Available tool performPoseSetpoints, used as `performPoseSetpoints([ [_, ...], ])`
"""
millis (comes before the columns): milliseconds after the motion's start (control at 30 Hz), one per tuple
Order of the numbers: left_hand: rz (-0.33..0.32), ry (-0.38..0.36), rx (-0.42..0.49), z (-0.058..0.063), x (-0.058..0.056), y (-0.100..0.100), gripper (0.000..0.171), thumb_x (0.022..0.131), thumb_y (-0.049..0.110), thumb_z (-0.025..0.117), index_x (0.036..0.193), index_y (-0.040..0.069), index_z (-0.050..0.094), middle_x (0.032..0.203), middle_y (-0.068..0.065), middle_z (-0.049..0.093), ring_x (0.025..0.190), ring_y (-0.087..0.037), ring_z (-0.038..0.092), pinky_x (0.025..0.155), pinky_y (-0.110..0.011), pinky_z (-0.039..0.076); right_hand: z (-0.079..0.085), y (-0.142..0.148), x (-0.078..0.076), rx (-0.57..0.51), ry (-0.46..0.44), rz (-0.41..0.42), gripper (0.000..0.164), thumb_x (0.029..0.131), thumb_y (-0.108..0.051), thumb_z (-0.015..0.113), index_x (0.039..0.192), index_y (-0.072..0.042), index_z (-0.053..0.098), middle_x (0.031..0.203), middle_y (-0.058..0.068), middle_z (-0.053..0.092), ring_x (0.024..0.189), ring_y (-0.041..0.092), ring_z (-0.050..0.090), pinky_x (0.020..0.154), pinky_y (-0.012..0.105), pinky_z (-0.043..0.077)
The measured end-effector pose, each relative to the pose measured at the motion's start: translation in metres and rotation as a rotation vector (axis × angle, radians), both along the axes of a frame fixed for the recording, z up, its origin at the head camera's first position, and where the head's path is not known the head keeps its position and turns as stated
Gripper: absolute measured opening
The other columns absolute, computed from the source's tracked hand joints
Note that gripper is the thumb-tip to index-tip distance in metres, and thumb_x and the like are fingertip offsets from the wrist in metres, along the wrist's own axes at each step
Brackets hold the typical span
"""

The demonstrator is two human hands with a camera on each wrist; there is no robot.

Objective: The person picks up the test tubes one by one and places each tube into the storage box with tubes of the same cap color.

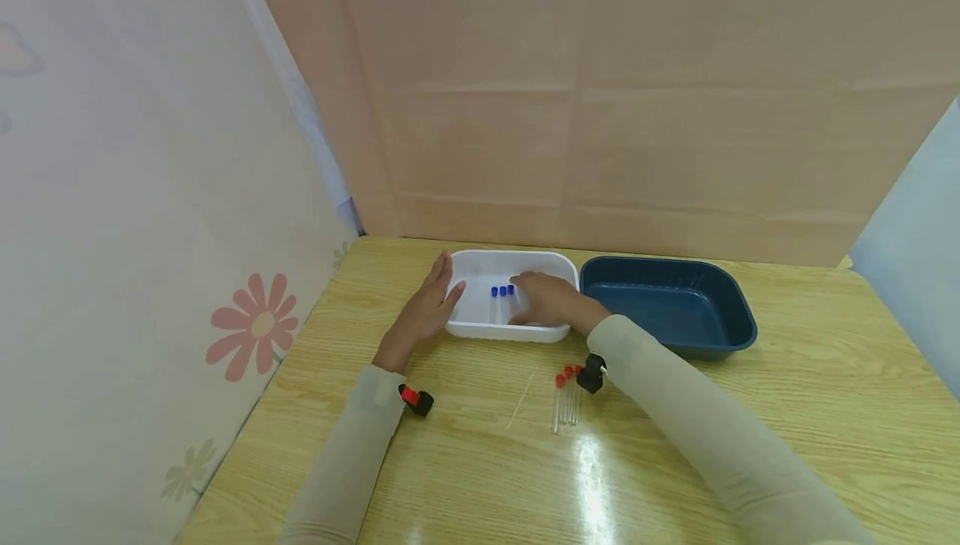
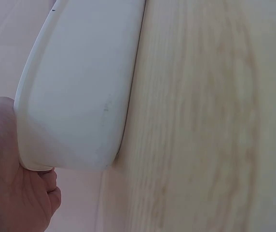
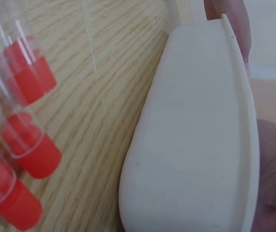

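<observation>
In the head view a white tray (image 1: 468, 331) stands on the table. My left hand (image 1: 429, 305) grips its left rim, thumb over the inside and fingers along the outer wall. Inside the tray lie several clear test tubes (image 1: 503, 308) with blue caps, side by side. My right hand (image 1: 551, 297) reaches into the tray from the right, its fingertips by the rightmost blue cap and its thumb near the lower end of the tubes. I cannot tell whether it holds a tube. In the right wrist view the tray wall (image 3: 191, 125) hides most of that hand.
A dark blue basin (image 1: 738, 324) stands just right of the white tray. Several red-capped test tubes (image 1: 562, 403) lie on the table in front, close under the right wrist. A thin pale strip (image 1: 521, 402) lies left of them. A fabric wall (image 1: 480, 153) closes off the back.
</observation>
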State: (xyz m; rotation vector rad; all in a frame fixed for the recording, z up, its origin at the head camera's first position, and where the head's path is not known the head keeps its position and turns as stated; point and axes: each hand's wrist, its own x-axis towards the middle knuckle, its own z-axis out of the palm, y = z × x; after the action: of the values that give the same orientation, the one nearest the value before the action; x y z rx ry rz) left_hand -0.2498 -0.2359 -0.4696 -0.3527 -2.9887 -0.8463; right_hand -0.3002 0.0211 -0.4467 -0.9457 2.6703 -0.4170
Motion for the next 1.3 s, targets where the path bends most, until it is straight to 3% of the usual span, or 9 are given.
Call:
performPoseSetpoints([
  [500,0.005,0.001,0.011,-0.001,0.000,0.000,0.074,0.110,0.050,0.027,0.162,0.004,0.002,0.170,-0.005,-0.006,0.156,-0.025,0.003,0.123,-0.045,0.015,0.014,0.007,0.012,-0.046,0.015,-0.013,0.077,0.092,-0.043,0.075,0.153,-0.005,0.045,0.158,0.019,0.039,0.146,0.036,0.037,0.117,0.053,0.031],
  [900,-0.004,0.014,0.005,-0.001,0.000,0.000,0.073,0.110,0.048,0.028,0.162,0.003,0.003,0.170,-0.006,-0.007,0.156,-0.030,0.006,0.123,-0.046,0.015,0.027,0.025,0.031,-0.138,0.157,0.016,0.069,0.096,-0.040,0.071,0.150,-0.002,0.048,0.153,0.021,0.047,0.140,0.038,0.045,0.112,0.054,0.039],
  [1300,-0.020,0.011,0.016,-0.009,-0.005,-0.008,0.074,0.110,0.050,0.028,0.162,0.003,0.003,0.170,-0.004,-0.008,0.156,-0.026,0.002,0.124,-0.045,0.013,0.038,0.036,0.054,-0.184,0.201,-0.004,0.071,0.098,-0.042,0.068,0.153,-0.006,0.044,0.157,0.019,0.042,0.139,0.037,0.047,0.107,0.055,0.044],
])
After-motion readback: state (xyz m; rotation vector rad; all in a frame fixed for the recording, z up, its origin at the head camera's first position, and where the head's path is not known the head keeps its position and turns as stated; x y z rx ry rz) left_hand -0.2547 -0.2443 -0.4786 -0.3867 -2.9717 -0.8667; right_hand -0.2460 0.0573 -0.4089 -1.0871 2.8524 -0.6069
